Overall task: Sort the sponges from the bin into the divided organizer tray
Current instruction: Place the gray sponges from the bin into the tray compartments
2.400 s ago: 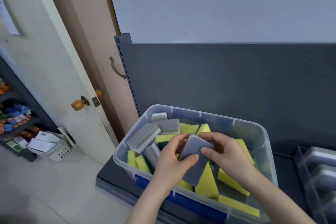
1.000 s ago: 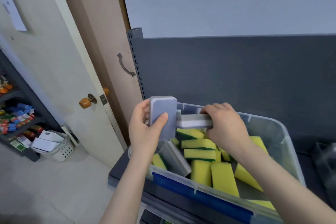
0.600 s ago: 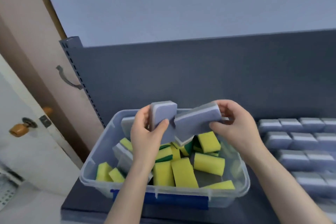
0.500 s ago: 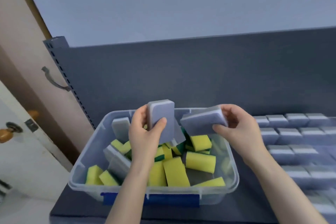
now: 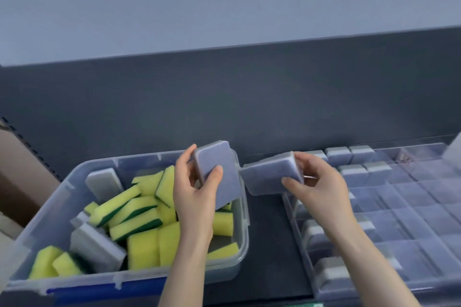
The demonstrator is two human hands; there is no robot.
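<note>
Leftmost, the clear bin holds yellow sponges. Over its right end the left hand grips a grey sponge upright; the right hand pinches a second sponge, tilted, beside the tray. Dark shelf, pale wall.

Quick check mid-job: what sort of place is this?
Likely a shop or stockroom shelf bay. A dark back panel with a slotted upright, a bin full of identical sponges, and a divided tray stocked in neat rows all suggest retail shelving.
</note>
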